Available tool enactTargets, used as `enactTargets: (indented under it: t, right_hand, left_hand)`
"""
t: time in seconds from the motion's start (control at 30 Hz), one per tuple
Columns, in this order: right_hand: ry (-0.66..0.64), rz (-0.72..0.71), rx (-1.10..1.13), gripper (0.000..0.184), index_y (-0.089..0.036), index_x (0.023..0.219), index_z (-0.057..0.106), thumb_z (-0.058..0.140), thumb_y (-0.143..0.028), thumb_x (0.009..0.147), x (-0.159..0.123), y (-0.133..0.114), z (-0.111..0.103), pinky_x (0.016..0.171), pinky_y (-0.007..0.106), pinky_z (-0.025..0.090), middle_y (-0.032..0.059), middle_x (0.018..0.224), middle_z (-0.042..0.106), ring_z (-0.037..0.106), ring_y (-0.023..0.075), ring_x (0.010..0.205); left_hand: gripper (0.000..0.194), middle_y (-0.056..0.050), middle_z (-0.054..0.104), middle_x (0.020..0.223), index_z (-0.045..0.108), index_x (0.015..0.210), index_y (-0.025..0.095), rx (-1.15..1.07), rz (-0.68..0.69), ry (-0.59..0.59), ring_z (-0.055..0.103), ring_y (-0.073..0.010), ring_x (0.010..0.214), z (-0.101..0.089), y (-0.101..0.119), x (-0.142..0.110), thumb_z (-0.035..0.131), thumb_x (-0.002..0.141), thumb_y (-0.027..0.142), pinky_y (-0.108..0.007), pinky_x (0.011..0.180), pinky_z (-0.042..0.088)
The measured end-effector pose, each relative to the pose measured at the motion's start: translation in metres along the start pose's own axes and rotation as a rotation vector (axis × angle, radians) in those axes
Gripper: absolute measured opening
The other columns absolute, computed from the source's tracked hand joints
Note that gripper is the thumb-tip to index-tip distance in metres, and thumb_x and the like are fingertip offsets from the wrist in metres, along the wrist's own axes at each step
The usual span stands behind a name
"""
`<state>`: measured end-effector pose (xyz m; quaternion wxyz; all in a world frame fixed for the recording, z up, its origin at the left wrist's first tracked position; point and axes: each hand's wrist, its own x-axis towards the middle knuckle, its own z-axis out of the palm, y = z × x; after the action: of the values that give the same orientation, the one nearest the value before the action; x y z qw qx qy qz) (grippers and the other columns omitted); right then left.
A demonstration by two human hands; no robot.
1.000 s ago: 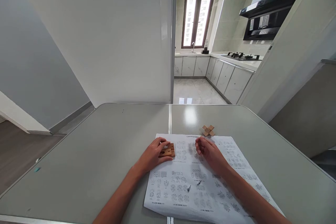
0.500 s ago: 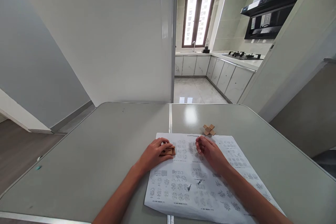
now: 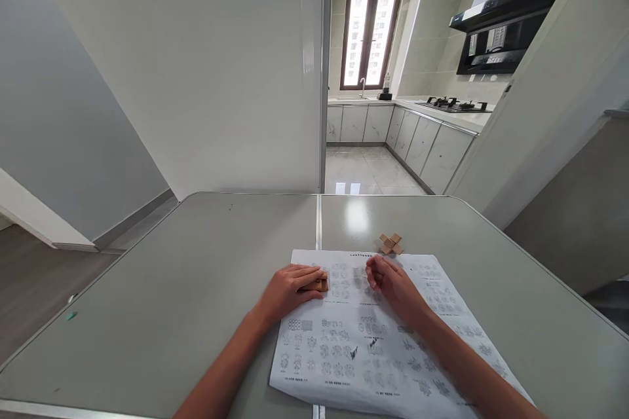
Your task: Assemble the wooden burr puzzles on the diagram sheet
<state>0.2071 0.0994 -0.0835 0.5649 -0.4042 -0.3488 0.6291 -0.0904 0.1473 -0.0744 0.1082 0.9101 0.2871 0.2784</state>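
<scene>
My left hand (image 3: 289, 288) is closed over small wooden puzzle pieces (image 3: 319, 285) near the upper left of a printed sheet (image 3: 363, 314). Its fingers lie across their top and the thumb rests along the near side, so most of the wood is covered. On the right half of the sheet rests my right hand (image 3: 393, 283), fingers curled loosely together, with nothing visible in them. Just beyond it, at the sheet's far edge, stands a cross-shaped assembly of wooden pieces (image 3: 391, 244). Rows of small line diagrams cover the paper.
The grey table (image 3: 196, 314) has a metal seam (image 3: 319, 222) down its middle. A small teal bit (image 3: 71, 315) lies by the left edge. Past the table, a doorway opens on a kitchen with a gas stove (image 3: 452, 104); a white wall (image 3: 236, 78) stands at the left.
The fingers of my left hand have flattened and stretched over the wooden pieces, hiding more of their numbered face. My right hand and the wooden cross have not moved.
</scene>
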Motion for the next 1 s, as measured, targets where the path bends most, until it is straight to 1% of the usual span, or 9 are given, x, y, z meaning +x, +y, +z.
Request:
enactTargets:
  t: [0.17,0.3,0.43,0.57,0.67,0.83,0.9,1.0]
  right_hand:
    - [-0.013,0.005,0.02,0.042,-0.021,0.09,0.072,0.078,-0.062,0.085,0.0,0.001,-0.001,0.058,0.027,0.04,0.0021,0.08,0.061,0.047,0.0141,0.065]
    - [-0.006,0.009,0.034,0.041,-0.02,0.089,0.072,0.078,-0.06,0.085,0.0,-0.001,0.0,0.059,0.027,0.041,0.0018,0.08,0.061,0.047,0.0134,0.065]
    - [-0.014,0.014,0.045,0.04,-0.02,0.09,0.072,0.079,-0.059,0.085,0.001,0.001,-0.001,0.059,0.027,0.041,0.002,0.08,0.061,0.048,0.0137,0.065]
    - [-0.014,0.011,0.046,0.039,-0.02,0.09,0.072,0.078,-0.059,0.086,0.0,0.001,0.0,0.059,0.027,0.04,0.0018,0.08,0.06,0.048,0.0133,0.065]
    - [-0.01,0.018,0.032,0.04,-0.02,0.089,0.072,0.078,-0.06,0.086,-0.003,-0.004,0.003,0.06,0.027,0.04,0.002,0.08,0.06,0.047,0.014,0.066]
    - [0.009,0.025,0.018,0.042,-0.021,0.085,0.072,0.08,-0.062,0.082,-0.005,-0.008,0.007,0.058,0.028,0.04,0.0024,0.078,0.059,0.047,0.015,0.065]
    - [0.002,0.023,0.026,0.042,-0.02,0.086,0.072,0.08,-0.061,0.083,-0.004,-0.007,0.006,0.058,0.028,0.04,0.0022,0.079,0.06,0.047,0.0145,0.065]
    - [-0.006,0.022,0.036,0.042,-0.02,0.088,0.072,0.079,-0.06,0.084,-0.003,-0.005,0.004,0.058,0.027,0.04,0.0022,0.08,0.06,0.047,0.0137,0.065]
  left_hand:
    - [0.039,-0.003,0.075,0.13,0.07,0.132,0.032,0.013,0.003,0.026,0.073,-0.0254,0.118,0.0,0.001,0.0,0.074,0.094,0.039,-0.043,0.102,0.058]
    - [0.034,-0.002,0.077,0.125,0.073,0.125,0.031,-0.064,-0.022,0.05,0.072,-0.0239,0.116,-0.002,0.004,0.001,0.078,0.092,0.034,-0.041,0.101,0.058]
    - [0.028,-0.004,0.077,0.124,0.074,0.115,0.028,-0.168,-0.097,0.052,0.071,-0.0227,0.113,-0.005,0.006,0.002,0.081,0.089,0.032,-0.039,0.099,0.058]
    - [0.027,-0.006,0.075,0.123,0.071,0.107,0.024,-0.25,-0.209,0.022,0.07,-0.0235,0.109,-0.007,0.007,0.001,0.084,0.084,0.031,-0.039,0.096,0.059]
    - [0.03,-0.005,0.074,0.119,0.069,0.105,0.024,-0.305,-0.293,-0.009,0.07,-0.0226,0.103,-0.008,0.008,0.002,0.086,0.081,0.03,-0.037,0.091,0.059]
    - [0.028,-0.006,0.074,0.111,0.067,0.099,0.022,-0.361,-0.38,-0.046,0.07,-0.0222,0.099,-0.009,0.01,0.003,0.086,0.08,0.03,-0.036,0.088,0.059]
    - [0.033,-0.006,0.074,0.112,0.066,0.103,0.023,-0.378,-0.415,-0.062,0.071,-0.0229,0.1,-0.011,0.011,0.003,0.086,0.078,0.031,-0.037,0.09,0.059]
    - [0.054,-0.007,0.074,0.118,0.063,0.12,0.025,-0.402,-0.471,-0.09,0.072,-0.025,0.107,-0.018,0.01,0.002,0.09,0.074,0.031,-0.04,0.097,0.058]
